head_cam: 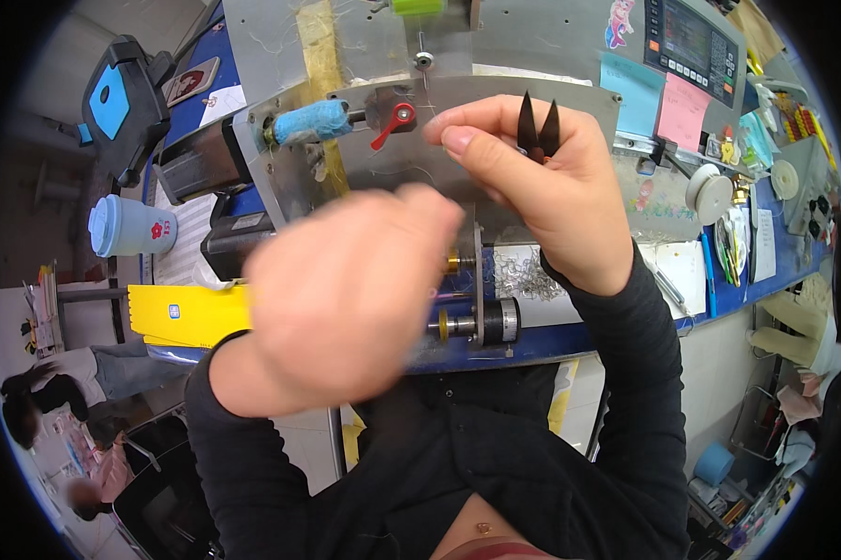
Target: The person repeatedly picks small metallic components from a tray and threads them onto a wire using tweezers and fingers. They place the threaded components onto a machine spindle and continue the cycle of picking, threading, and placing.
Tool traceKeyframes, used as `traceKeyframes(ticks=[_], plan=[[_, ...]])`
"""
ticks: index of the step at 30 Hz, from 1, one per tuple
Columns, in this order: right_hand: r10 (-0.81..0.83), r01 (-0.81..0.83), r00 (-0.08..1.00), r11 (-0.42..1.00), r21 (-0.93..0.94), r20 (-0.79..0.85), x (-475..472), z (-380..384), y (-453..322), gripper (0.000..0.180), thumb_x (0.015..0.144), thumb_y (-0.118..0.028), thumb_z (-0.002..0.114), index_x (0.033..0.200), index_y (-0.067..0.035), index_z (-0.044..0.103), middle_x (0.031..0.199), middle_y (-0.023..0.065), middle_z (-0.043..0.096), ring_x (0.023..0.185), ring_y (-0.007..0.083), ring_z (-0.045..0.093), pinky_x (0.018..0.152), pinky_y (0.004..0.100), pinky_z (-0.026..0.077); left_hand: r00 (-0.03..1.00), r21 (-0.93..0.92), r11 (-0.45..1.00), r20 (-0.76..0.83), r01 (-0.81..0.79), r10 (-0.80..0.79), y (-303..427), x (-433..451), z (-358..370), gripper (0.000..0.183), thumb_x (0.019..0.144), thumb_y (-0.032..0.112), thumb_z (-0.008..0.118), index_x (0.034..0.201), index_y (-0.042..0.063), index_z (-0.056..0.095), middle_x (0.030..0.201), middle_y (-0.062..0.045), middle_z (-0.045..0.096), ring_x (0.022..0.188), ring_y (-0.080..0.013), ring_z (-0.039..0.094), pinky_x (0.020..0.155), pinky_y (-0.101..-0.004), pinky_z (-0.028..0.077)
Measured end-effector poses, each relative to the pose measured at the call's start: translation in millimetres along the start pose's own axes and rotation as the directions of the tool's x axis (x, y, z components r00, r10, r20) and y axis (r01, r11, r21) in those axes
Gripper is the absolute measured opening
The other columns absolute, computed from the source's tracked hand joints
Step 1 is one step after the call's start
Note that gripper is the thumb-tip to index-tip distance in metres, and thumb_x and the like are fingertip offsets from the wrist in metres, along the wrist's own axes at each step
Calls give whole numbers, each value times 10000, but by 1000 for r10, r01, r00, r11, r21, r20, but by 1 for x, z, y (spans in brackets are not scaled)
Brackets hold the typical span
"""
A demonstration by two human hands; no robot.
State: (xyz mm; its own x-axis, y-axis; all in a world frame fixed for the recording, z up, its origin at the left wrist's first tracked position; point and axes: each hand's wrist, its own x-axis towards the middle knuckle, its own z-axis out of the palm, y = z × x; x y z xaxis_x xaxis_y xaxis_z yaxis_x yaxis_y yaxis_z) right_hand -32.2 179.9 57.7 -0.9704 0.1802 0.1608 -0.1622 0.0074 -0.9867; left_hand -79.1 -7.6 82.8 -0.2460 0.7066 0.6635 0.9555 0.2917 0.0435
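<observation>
My right hand (546, 175) is raised over a metal winding machine (553, 94), with small dark-bladed snips (538, 129) held in the palm and the blades pointing up between thumb and fingers. Its thumb and index fingertip nearly meet beside a fine thread or wire. Blurred by motion, my left hand (350, 294) hangs over the machine's lower left part with curled fingers; whether it holds anything cannot be told. Just above it are a red lever (393, 127) and a spindle wrapped in blue material (313, 122). A metal guide (424, 61) sits at the top centre.
Dark motors (203, 162) and a blue lidded cup (137, 225) stand left, above a yellow folder (186, 315). A tangle of wire scraps (532, 276) lies near my right wrist. A control panel (689, 52), white spool (708, 194) and pens are right. Two people are at lower left.
</observation>
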Motion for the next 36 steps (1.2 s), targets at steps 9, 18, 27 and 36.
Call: traceKeyframes(ticks=[9, 18, 27, 36], plan=[[-666, 455, 746, 509, -731, 1, 9, 18, 4, 88, 916, -7, 694, 994, 3, 733, 729, 35, 686, 581, 53, 583, 540, 204, 438, 999, 492, 870, -31, -18, 38, -49, 0, 5, 368, 730, -20, 719, 1096, -23, 687, 1065, -135, 673, 1010, -320, 622, 886, -401, 509], [-652, 437, 758, 540, -719, -29, 9, 17, 3, 90, 900, -10, 729, 989, 3, 737, 678, 32, 651, 602, 42, 569, 549, 213, 440, 995, 284, 953, -43, 104, -95, -38, -1, -10, 342, 826, -58, 734, 1157, 18, 699, 1037, -110, 701, 992, -287, 642, 874, -360, 513], [-592, 458, 801, 514, -725, 86, 1, 14, -16, 122, 843, 23, 732, 961, -8, 735, 730, 66, 680, 550, 165, 598, 514, 291, 465, 941, -145, 930, 61, 338, -332, -18, 11, -7, 108, 886, 42, 776, 869, -22, 690, 694, -19, 625, 569, -54, 528, 517, -200, 403], [-450, 479, 860, 549, -684, 241, -60, 15, -25, 372, 629, -32, 694, 997, 21, 700, 588, 26, 514, 487, 193, 542, 453, 309, 418, 913, -289, 868, 193, 404, -360, -17, 2, -6, 157, 867, -74, 674, 1000, -5, 723, 700, -39, 617, 586, -85, 554, 541, -231, 422]])
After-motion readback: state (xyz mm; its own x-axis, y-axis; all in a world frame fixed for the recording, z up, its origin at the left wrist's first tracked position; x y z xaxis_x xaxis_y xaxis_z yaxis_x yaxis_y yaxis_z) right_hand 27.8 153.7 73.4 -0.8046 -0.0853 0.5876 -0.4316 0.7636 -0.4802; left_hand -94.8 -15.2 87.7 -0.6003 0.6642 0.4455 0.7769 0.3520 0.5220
